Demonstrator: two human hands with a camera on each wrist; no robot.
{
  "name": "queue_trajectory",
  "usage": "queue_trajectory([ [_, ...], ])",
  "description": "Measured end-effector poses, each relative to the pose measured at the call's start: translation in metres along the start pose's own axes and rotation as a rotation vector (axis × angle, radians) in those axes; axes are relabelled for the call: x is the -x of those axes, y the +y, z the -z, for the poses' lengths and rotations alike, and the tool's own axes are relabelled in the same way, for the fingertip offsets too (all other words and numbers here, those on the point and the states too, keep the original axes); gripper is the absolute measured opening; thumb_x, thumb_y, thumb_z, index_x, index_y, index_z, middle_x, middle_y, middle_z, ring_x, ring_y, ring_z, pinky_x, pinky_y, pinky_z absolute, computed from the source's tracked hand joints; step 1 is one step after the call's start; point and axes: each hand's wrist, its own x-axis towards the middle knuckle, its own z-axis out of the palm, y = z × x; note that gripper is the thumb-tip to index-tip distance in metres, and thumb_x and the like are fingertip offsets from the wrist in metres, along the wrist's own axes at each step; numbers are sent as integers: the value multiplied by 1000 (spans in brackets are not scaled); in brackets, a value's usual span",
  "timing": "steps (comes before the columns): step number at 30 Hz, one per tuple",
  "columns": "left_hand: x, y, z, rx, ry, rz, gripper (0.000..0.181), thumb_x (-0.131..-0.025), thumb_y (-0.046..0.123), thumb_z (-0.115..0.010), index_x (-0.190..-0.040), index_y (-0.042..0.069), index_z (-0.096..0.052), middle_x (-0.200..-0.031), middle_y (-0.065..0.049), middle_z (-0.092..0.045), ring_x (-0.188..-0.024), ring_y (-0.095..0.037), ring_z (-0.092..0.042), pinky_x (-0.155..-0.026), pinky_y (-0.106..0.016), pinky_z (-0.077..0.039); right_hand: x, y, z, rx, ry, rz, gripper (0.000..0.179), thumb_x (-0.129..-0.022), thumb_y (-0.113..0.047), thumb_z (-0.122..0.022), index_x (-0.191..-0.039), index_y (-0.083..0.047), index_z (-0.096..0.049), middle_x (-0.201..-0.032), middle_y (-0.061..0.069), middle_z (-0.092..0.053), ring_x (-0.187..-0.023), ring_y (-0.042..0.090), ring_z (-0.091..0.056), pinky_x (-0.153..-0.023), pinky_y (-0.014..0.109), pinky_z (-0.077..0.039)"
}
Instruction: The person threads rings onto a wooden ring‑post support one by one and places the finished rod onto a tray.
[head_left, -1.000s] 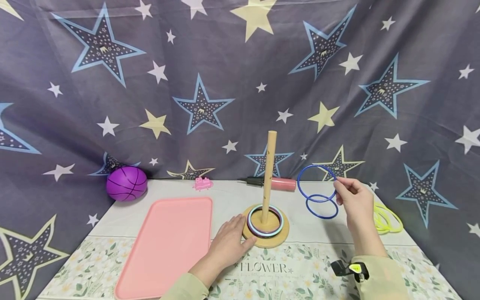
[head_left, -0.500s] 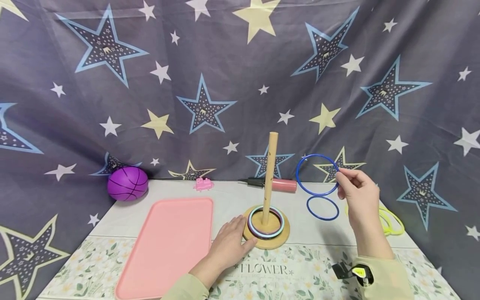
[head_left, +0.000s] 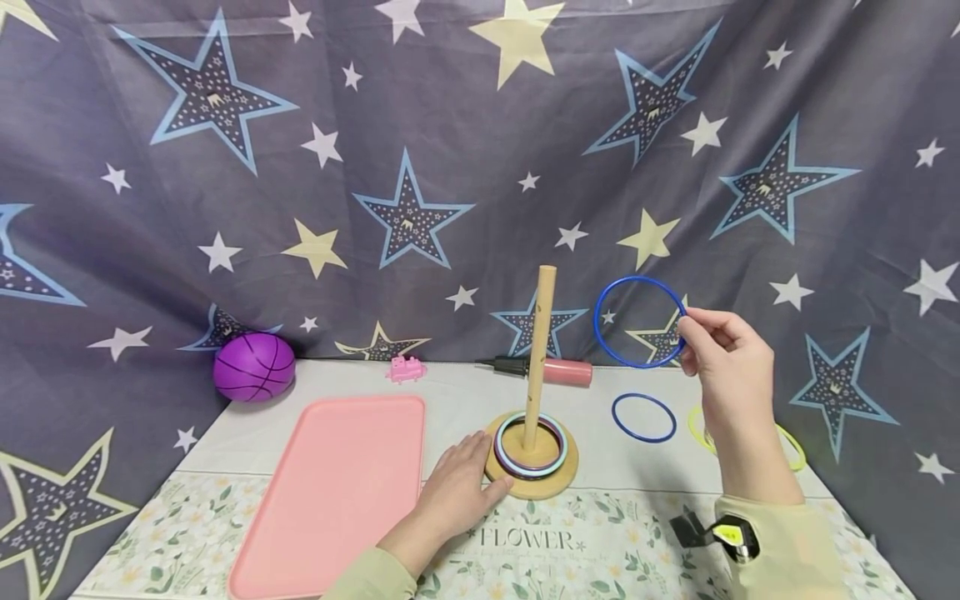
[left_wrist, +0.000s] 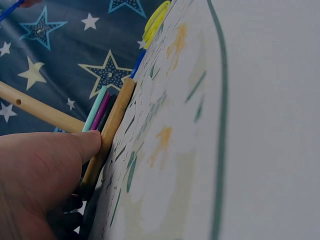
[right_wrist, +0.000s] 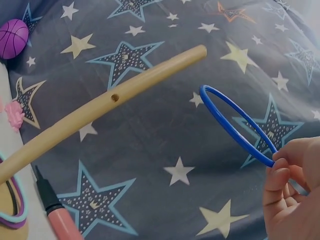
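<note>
In the head view my right hand pinches a blue ring at its right side, raised at the height of the post's upper part. The right wrist view shows that blue ring tilted beside the free end of the wooden post. My left hand rests with extended fingers at the left edge of the round wooden base. Around the foot of the post lie a light blue ring, a purple ring and a dark one, stacked on the base. A second blue ring lies flat on the table.
Left of the base lies a pink tray. A purple ball, a small pink toy piece and a pink hand pump are along the back. Yellow-green rings lie at the right, partly behind my right forearm. A star-patterned curtain hangs behind.
My right hand has lifted the blue ring higher, so it no longer overlaps the blue ring on the table in the head view. The left hand has stayed at the base.
</note>
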Motion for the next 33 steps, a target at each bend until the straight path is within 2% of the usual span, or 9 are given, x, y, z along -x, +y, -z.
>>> queue_trajectory([
  [8,0,0,0,-4,3,-2,80,-107,45,-72,-161,-9,-47,-168,-28,-45,-158,-45,-39,-131,-61,-29,-2,-14,-9,-40,-81,17,18,-98,-2,-84,-115,1,-79,-82,6,-72,-63,14,-60,-52,19,-52],
  [17,-1,-1,0,-1,0,7,81,-107,46,-72,-162,-9,-47,-168,-27,-45,-158,-45,-39,-131,-61,-29,-3,-25,-24,-108,-155,40,11,-98,1,-83,-109,0,-80,-80,6,-71,-62,14,-60,-51,19,-50],
  [33,0,0,1,-4,-10,9,80,-107,45,-71,-162,-9,-47,-169,-27,-45,-159,-45,-39,-132,-60,-29,-7,-34,-49,-52,-238,64,15,-100,-3,-82,-114,1,-79,-84,5,-72,-65,14,-60,-54,18,-50],
])
